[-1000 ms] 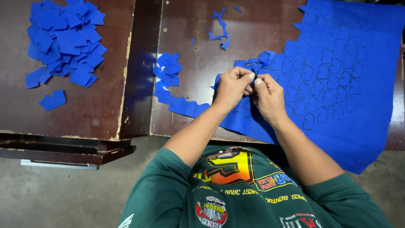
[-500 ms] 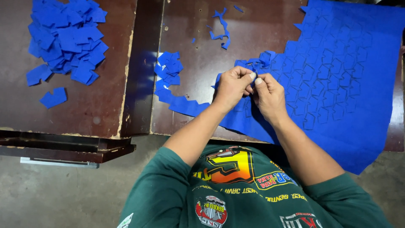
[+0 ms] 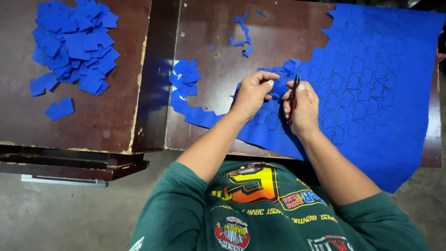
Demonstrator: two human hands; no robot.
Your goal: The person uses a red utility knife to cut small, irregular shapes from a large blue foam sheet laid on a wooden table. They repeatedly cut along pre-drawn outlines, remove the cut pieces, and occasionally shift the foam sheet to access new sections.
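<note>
A large blue fabric sheet (image 3: 381,88), marked with rows of small outlined shapes, covers the right side of a dark brown table (image 3: 218,42). My left hand (image 3: 251,93) pinches the sheet's ragged cut edge near its middle. My right hand (image 3: 302,104) grips small red-handled snips (image 3: 293,95), blades pointing up at the fabric next to my left fingers. A few cut blue pieces (image 3: 186,76) lie just left of my left hand.
A heap of cut blue pieces (image 3: 74,44) lies on a second brown table (image 3: 93,121) to the left, with a single piece (image 3: 59,109) apart below it. Thin blue offcuts (image 3: 242,32) lie at the back. Grey floor shows below the tables.
My hands have drawn slightly apart, so the snips now show between them. The fabric and the piles have not moved.
</note>
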